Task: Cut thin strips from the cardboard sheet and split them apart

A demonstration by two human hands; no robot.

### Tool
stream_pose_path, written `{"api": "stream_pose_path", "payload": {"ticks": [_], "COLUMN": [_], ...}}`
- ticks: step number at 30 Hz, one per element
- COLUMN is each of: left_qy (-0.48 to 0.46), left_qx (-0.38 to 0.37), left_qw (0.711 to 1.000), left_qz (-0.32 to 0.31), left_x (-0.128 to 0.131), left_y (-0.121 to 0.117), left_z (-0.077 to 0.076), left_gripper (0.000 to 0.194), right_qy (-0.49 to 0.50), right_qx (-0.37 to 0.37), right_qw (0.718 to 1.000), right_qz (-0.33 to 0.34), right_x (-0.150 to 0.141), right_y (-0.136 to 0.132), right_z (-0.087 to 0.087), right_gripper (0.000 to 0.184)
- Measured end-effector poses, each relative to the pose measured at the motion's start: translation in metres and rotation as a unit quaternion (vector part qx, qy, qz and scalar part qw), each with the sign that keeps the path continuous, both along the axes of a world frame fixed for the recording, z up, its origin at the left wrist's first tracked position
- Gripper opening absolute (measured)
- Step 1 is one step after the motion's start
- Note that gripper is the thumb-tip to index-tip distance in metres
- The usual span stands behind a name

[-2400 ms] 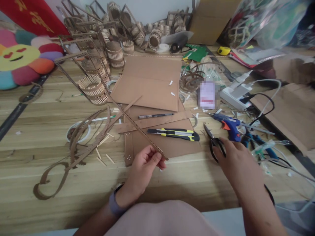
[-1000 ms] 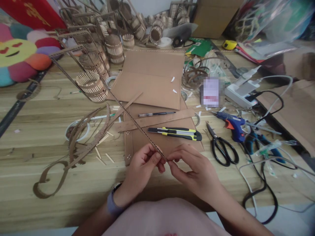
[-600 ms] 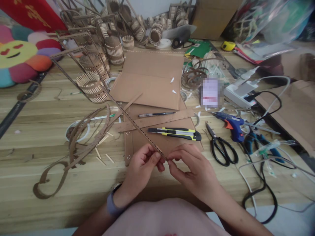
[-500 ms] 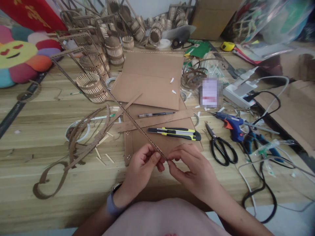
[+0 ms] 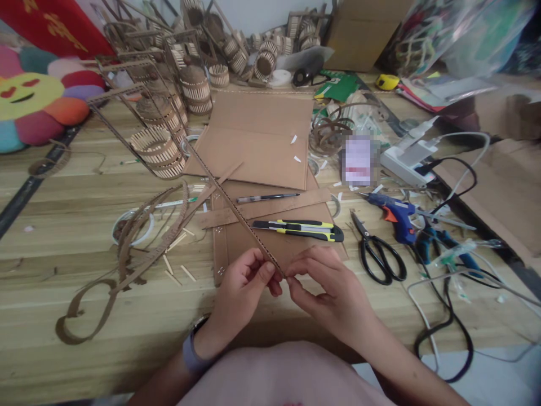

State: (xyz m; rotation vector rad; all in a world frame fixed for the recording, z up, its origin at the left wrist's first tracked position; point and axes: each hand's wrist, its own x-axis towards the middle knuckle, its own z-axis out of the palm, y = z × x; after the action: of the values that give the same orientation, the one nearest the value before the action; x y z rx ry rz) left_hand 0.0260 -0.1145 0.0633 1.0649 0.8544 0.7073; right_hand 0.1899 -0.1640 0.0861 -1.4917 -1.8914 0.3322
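Note:
A long thin corrugated cardboard strip (image 5: 198, 160) slants from the upper left down to my hands at the table's front. My left hand (image 5: 245, 293) pinches it near its lower end, thumb on top. My right hand (image 5: 329, 290) meets it from the right, fingertips pinched on the strip's very tip. Both hands hover over a brown cardboard sheet (image 5: 296, 251) lying on the wooden table (image 5: 63, 237).
A yellow-black utility knife (image 5: 298, 228), a pen (image 5: 266, 198) and black scissors (image 5: 378, 254) lie beyond my hands. A blue glue gun (image 5: 395, 211), cables and a power strip (image 5: 408, 155) crowd the right. Cardboard lanterns (image 5: 158, 149) and curled strips (image 5: 127, 248) fill the left and back.
My right hand left the scissors on the table and came over to pinch the strip's tip beside my left hand. Over the last second both hands hold almost still.

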Motion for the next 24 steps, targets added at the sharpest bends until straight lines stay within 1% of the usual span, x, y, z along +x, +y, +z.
{"api": "stream_pose_path", "payload": {"ticks": [5, 12, 20, 24], "left_qy": [0.023, 0.054, 0.036, 0.045], "left_qx": [0.015, 0.036, 0.012, -0.02], "left_qw": [1.0, 0.998, 0.999, 0.999], "left_qz": [0.008, 0.007, -0.004, 0.012], "left_x": [-0.001, -0.0007, 0.0009, 0.0032], "left_y": [-0.0009, -0.0019, -0.0011, -0.0011], "left_z": [0.0009, 0.003, 0.0007, -0.0024], "left_gripper": [0.027, 0.025, 0.026, 0.028], "right_qy": [-0.018, -0.027, 0.016, 0.034], "right_qx": [-0.007, -0.024, -0.025, -0.039], "right_qw": [1.0, 0.999, 1.0, 0.999], "right_qz": [0.002, 0.011, 0.008, -0.002], "right_x": [0.0009, 0.0022, 0.001, -0.0024], "right_y": [-0.0008, 0.0011, 0.0025, 0.0033], "right_z": [-0.0016, 0.0001, 0.0001, -0.0044], "right_gripper": [0.009, 0.012, 0.015, 0.016]}}
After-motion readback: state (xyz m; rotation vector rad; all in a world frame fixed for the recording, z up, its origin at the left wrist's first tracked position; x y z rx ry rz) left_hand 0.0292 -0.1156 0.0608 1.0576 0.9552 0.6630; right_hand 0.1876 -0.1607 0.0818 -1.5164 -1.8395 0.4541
